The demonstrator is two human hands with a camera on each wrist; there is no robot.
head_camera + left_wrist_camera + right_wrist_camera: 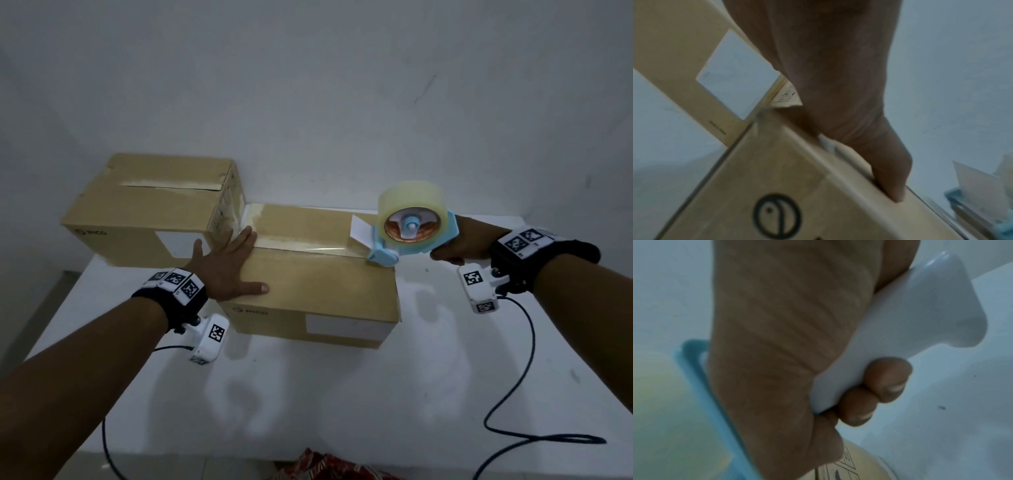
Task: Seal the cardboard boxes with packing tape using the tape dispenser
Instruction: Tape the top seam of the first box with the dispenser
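Two brown cardboard boxes stand on the white table (342, 404). The near box (322, 291) has clear tape laid along its top seam. My left hand (227, 265) lies flat on that box's left end, fingers spread, thumb (890, 175) along the front top edge. My right hand (462, 246) grips the white handle (890, 318) of the blue tape dispenser (411, 240). The dispenser's nose sits at the box's right top edge, and its clear tape roll (412, 202) is on top. The far box (150, 205) stands behind on the left, its seam taped.
A white wall rises just behind the boxes. Wrist camera cables trail over the table, one looping at the right (513, 428). Red patterned cloth (325, 466) shows below the table's near edge. The table's left edge drops off beside the far box.
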